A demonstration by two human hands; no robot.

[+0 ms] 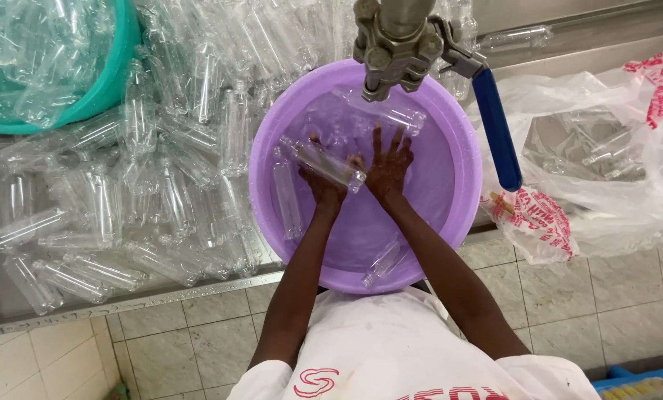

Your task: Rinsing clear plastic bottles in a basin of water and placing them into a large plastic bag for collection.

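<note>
A round purple plastic basin (450, 159) held clear, colourless plastic bottles (324, 164), and more clear bottles filled a teal green plastic tub (116, 78). A grey steel valve (394, 44) carried a bright blue lever handle (496, 130). A crumpled translucent white plastic bag (605, 185) bore red print, and the white shirt (405, 348) had a red pattern.

Beyond the fingertips (390, 141) of the right hand (387, 172), a bottle (382, 110) floated under the valve (394, 44), which blocked the way ahead. To the right of the fingers, open water was left up to the basin (464, 178) wall, overhung by the blue handle (496, 130). Left of the fingers of the left hand (324, 185), a floating bottle (288, 200) lay close, and past the rim the counter was crowded with a bottle pile (153, 185).
</note>
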